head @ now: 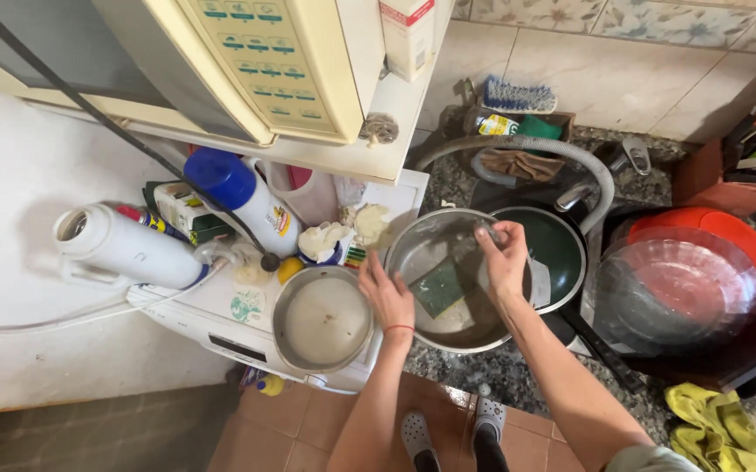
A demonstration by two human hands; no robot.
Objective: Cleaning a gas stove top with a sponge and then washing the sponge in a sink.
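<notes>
- Left of the steel bowl (458, 288): smaller steel pan (322, 320), empty, just beside it, untouched.
- At the bowl's left rim: left hand (388, 299), fingers (372, 267) pressed together on the edge, steadying.
- Inside the bowl, between both hands: green scouring sponge (438, 288), lying flat, long axis slanting toward the right hand, nearer to the left.
- At the bowl's far right rim: right hand (504, 260), fingers pinching the rim.
</notes>
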